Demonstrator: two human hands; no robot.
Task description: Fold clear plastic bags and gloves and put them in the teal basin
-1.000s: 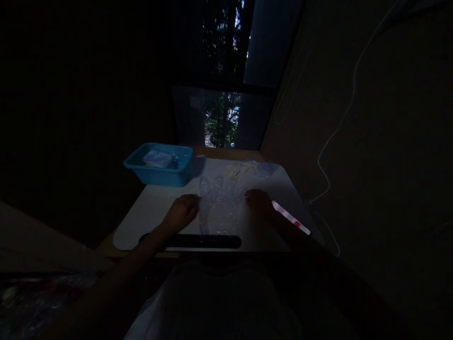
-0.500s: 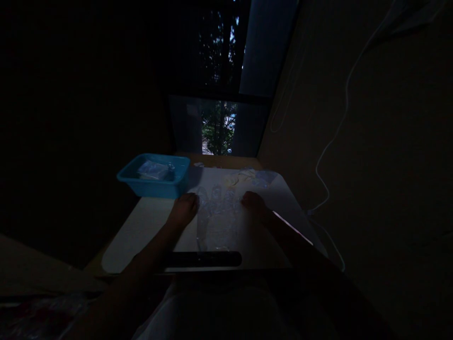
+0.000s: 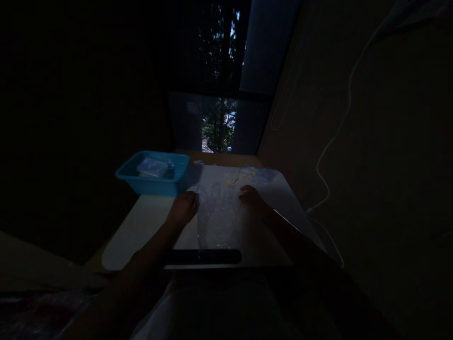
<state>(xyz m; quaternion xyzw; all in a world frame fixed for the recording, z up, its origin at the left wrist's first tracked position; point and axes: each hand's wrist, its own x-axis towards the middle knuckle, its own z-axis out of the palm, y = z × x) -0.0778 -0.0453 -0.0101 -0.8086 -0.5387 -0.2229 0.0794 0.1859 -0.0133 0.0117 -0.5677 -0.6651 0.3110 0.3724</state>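
The scene is very dark. A clear plastic glove (image 3: pixel 216 217) lies flat on the white table (image 3: pixel 141 226), fingers pointing away from me. My left hand (image 3: pixel 183 208) rests at the glove's left edge and my right hand (image 3: pixel 250 197) at its right edge, both pressed on the plastic near its finger end. Whether the fingers pinch the plastic is too dark to tell.
A blue plastic tub (image 3: pixel 153 173) with a clear packet inside stands at the back left. More clear plastic and pale pieces (image 3: pixel 247 174) lie at the back. A black bar (image 3: pixel 201 256) lies along the near edge. A white cable (image 3: pixel 332 141) hangs on the right wall.
Both hands have slid away from me along the glove's sides, toward its finger end. The pink-lit strip beside my right arm is no longer visible.
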